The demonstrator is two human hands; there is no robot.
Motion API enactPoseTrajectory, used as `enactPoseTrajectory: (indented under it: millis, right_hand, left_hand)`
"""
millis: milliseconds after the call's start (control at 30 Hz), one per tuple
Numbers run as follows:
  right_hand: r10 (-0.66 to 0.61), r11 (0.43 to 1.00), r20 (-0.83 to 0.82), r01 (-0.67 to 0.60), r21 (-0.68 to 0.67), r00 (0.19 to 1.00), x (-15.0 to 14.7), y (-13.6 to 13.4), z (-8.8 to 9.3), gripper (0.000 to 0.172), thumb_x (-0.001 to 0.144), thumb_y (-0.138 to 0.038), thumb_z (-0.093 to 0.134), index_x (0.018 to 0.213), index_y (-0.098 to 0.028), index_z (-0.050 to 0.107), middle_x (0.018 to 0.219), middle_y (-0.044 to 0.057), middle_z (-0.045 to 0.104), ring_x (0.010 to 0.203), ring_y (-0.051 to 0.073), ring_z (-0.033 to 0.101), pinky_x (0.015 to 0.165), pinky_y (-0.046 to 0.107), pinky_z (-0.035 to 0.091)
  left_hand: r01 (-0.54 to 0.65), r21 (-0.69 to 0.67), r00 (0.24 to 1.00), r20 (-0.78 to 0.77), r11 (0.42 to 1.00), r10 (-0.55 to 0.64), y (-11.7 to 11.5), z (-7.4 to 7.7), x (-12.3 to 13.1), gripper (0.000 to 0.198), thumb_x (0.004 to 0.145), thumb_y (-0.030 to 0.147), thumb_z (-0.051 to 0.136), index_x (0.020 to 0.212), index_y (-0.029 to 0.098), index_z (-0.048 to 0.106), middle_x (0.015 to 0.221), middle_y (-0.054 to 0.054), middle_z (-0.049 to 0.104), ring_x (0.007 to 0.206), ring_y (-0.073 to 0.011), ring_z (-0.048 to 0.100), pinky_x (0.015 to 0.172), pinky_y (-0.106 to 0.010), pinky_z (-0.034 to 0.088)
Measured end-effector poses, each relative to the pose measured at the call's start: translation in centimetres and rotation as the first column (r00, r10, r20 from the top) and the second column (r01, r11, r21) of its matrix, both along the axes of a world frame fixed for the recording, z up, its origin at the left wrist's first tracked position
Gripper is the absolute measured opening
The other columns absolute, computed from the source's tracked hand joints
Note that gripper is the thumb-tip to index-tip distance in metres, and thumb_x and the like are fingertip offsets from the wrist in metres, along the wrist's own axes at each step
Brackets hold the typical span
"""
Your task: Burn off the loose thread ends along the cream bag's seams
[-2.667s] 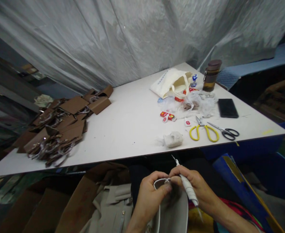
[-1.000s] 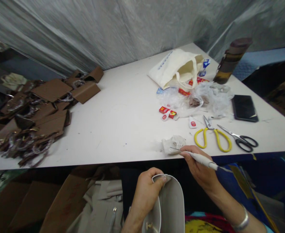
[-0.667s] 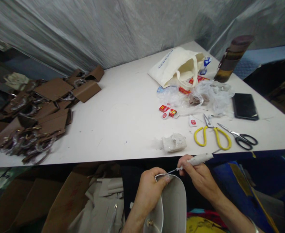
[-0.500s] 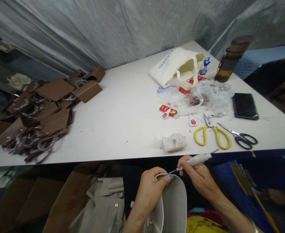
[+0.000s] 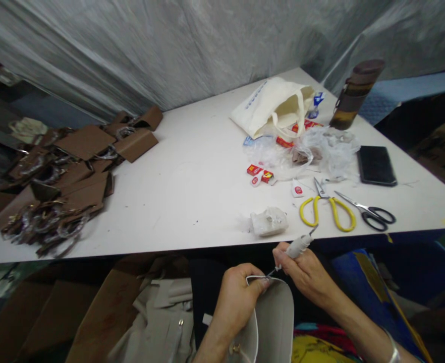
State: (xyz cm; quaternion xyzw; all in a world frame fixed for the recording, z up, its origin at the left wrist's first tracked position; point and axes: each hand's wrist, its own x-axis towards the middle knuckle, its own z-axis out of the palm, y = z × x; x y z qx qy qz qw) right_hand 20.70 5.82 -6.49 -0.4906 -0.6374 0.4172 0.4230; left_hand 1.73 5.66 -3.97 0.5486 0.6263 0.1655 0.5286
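Note:
My left hand is closed on the top edge of a light grey bag, pinching it between thumb and fingers. The bag hangs below the table front, its opening facing up and a gold clasp showing low on one side. In my right hand is an awl-like tool with a white-wrapped handle and a thin metal tip. That tip meets the bag's edge right beside my left thumb; whether it pierces or only touches, I cannot tell. A thin metal end also sticks out of the handle's back.
Brown bags are heaped on the table's left. Near the front edge lie a whitish lump, yellow-handled scissors and black-handled scissors. Behind them are a cream tote, plastic wrapping, a bottle and a dark tablet. Grey pieces lie below left.
My right hand has moved slightly left and the tool's handle now tilts more steeply, its tip closer in at the bag's edge. My left hand keeps its pinch.

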Motion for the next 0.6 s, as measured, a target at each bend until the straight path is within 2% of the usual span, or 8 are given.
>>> enactPoseTrajectory:
  millis: [133,267,400,500,600]
  right_hand:
    - [-0.044,0.996,-0.034,0.041,-0.078,0.998,-0.2,-0.1,-0.7,0.046,0.108,-0.044,0.043,0.071,-0.020,0.055,0.064,-0.001,0.055,0.061,0.014,0.055,0.063,0.027,0.041]
    - [-0.127,0.969,-0.198,0.079,-0.235,0.972,-0.9,-1.1,-1.9,0.051,0.108,-0.052,0.043,0.071,-0.020,0.060,0.060,-0.001,0.057,0.057,0.014,0.056,0.058,0.026,0.044]
    - [-0.213,0.949,-0.344,0.110,-0.295,0.914,-1.7,-1.7,-2.4,0.048,0.106,-0.055,0.047,0.079,-0.019,0.064,0.065,0.001,0.064,0.062,0.015,0.062,0.060,0.025,0.050]
    - [-0.324,0.941,-0.344,0.262,-0.215,0.881,-1.6,-1.0,-2.1,0.042,0.106,-0.053,0.049,0.087,-0.020,0.066,0.067,0.000,0.066,0.064,0.016,0.065,0.063,0.025,0.053]
    - [-0.419,0.906,-0.227,0.422,-0.035,0.879,-0.8,0.3,-1.8,0.032,0.106,-0.047,0.053,0.093,-0.022,0.067,0.075,0.001,0.069,0.071,0.017,0.066,0.070,0.027,0.053]
  left_hand:
    - [-0.011,-0.012,1.000,0.000,1.000,0.011,-0.1,-0.3,0.2,0.007,0.073,0.023,0.073,0.070,0.016,0.075,0.068,-0.002,0.070,0.067,-0.0187,0.059,0.063,-0.029,0.040]
    - [-0.074,-0.004,0.997,0.029,0.997,0.074,0.1,-0.7,-0.3,0.007,0.072,0.022,0.071,0.067,0.016,0.072,0.062,-0.001,0.065,0.063,-0.0165,0.055,0.060,-0.027,0.039]
    - [-0.150,-0.031,0.987,0.053,0.988,0.152,0.4,-1.0,-1.0,0.011,0.070,0.025,0.072,0.067,0.015,0.070,0.057,0.000,0.061,0.057,-0.0153,0.050,0.055,-0.026,0.036]
    - [-0.177,-0.028,0.981,0.075,0.984,0.179,0.6,-1.3,-1.5,0.013,0.071,0.028,0.071,0.071,0.014,0.071,0.059,0.000,0.062,0.058,-0.0153,0.051,0.056,-0.026,0.037]
    - [-0.181,-0.044,0.977,0.106,0.983,0.184,0.6,-1.6,-2.1,0.018,0.072,0.031,0.072,0.077,0.013,0.073,0.064,-0.002,0.066,0.062,-0.0161,0.054,0.059,-0.027,0.040]
